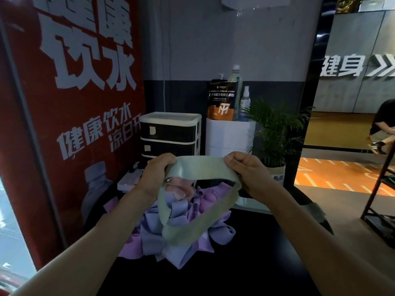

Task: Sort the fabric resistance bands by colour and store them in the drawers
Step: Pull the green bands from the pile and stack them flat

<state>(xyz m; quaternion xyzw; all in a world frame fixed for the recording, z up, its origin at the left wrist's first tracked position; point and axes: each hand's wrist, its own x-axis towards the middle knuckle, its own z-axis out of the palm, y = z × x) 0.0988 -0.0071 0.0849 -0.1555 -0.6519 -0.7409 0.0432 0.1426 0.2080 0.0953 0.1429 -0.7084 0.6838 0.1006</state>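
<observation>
Gym corner, dim light; black table against a red poster wall. At the table's far edge stands a white-framed drawer unit with dark drawer fronts, all closed as far as visible. Right of it: white stand carrying an orange-black pouch and bottles; potted plant beyond. Pile of bands, lilac, blue and pink, lies mid-table. Left hand and right hand each pinch the top edge of a green band, fingers curled round it, loop hanging above the pile.
</observation>
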